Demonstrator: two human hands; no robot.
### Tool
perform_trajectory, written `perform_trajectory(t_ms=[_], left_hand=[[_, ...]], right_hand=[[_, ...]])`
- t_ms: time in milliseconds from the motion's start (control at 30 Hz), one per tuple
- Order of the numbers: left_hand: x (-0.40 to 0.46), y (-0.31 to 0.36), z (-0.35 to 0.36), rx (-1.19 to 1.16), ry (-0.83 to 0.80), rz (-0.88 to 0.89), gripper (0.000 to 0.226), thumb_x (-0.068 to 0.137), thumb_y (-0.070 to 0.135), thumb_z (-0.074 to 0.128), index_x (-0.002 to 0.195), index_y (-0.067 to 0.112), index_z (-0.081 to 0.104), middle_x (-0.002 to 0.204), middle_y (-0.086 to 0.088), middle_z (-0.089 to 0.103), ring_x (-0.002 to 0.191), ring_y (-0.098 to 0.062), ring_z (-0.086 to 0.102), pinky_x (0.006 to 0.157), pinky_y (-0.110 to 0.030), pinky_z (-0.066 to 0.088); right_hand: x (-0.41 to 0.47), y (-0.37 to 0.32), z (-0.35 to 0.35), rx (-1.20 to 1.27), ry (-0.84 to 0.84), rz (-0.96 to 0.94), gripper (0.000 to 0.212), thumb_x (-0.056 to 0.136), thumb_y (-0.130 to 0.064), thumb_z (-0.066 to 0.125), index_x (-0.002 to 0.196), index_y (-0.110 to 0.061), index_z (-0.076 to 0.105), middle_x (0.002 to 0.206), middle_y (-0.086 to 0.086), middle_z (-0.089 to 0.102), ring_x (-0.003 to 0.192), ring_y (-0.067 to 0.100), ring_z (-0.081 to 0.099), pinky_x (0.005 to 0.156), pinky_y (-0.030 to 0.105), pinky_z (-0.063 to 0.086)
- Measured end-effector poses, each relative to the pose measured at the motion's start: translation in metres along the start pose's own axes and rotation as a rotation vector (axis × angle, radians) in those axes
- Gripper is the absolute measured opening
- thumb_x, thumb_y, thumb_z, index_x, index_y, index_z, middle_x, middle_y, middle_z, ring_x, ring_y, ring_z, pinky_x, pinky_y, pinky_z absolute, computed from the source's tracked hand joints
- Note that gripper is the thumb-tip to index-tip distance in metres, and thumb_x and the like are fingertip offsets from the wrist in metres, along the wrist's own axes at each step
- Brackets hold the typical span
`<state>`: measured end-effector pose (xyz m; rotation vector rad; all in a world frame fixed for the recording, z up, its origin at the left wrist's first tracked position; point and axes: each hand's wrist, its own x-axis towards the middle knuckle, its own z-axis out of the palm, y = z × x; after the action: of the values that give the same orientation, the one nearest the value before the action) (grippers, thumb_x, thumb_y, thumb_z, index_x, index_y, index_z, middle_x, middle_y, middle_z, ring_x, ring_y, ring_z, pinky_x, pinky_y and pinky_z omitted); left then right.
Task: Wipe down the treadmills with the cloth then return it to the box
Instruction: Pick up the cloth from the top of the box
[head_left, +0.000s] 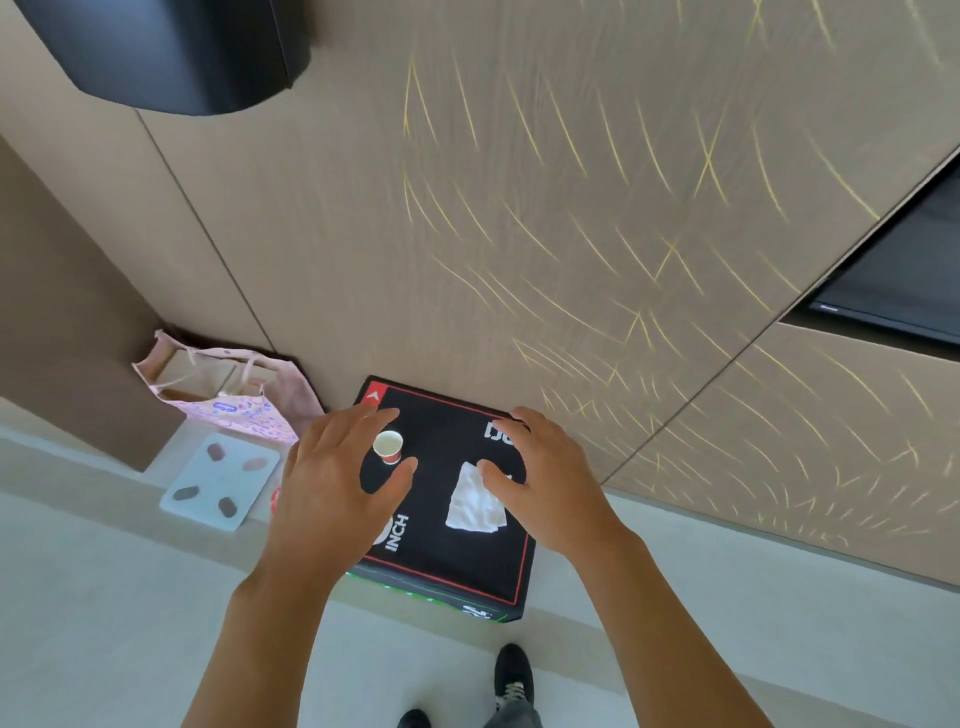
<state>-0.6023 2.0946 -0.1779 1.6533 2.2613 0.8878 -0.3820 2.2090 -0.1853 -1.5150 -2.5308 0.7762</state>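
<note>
With my 2 hands spread, holding nothing, above the box, my right hand overlaps the cloth near its right edge; my left hand could topple the cup.

Box top, black w/ red border: white "INCH" showing near left edge; partial white letters "D.." showing near far edge, rest hidden behind right hand. Other print illegible.
</note>
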Motion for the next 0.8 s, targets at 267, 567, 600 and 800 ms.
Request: perform_trajectory(t_ms=[267,567,600,800], left_hand=[[0.055,0.002,0.062,0.101,-0.062,-0.038,0.051,0.091,0.037,0.077,0.137,0.028,0.058,0.140,0.002,0.063,0.130,-0.024,0.056,0.108,-0.049,0.049],[0.082,-0.067,0.182,0.112,-0.221,-0.100,0.053,0.092,0.039,0.076,0.141,0.029,0.057,0.145,0.002,0.061,0.137,-0.025,0.053,0.112,-0.057,0.048],[0.084,-0.078,0.198,0.115,-0.248,-0.105,0.054,0.093,0.039,0.076,0.142,0.029,0.056,0.146,0.002,0.060,0.138,-0.025,0.052,0.112,-0.058,0.048],[0.090,-0.153,0.294,0.116,-0.372,-0.063,0.055,0.094,0.043,0.071,0.144,0.028,0.055,0.147,0.002,0.058,0.139,-0.025,0.052,0.115,-0.058,0.045]], right_hand=[[0.079,0.053,0.013,0.077,-0.067,-0.042,0.056,0.104,-0.053,0.051,0.153,-0.027,0.048,0.165,-0.006,0.037,0.151,0.018,0.035,0.124,0.049,0.033],[0.152,0.126,0.110,0.107,-0.150,0.028,0.056,0.104,-0.050,0.051,0.153,-0.021,0.050,0.164,-0.003,0.039,0.152,0.018,0.034,0.124,0.045,0.032],[0.158,0.133,0.125,0.101,-0.164,0.046,0.055,0.105,-0.048,0.052,0.153,-0.021,0.049,0.164,-0.003,0.039,0.152,0.019,0.034,0.124,0.044,0.032],[0.185,0.178,0.225,0.103,-0.208,0.153,0.053,0.104,-0.049,0.053,0.151,-0.025,0.047,0.161,-0.005,0.042,0.145,0.018,0.042,0.119,0.043,0.041]])
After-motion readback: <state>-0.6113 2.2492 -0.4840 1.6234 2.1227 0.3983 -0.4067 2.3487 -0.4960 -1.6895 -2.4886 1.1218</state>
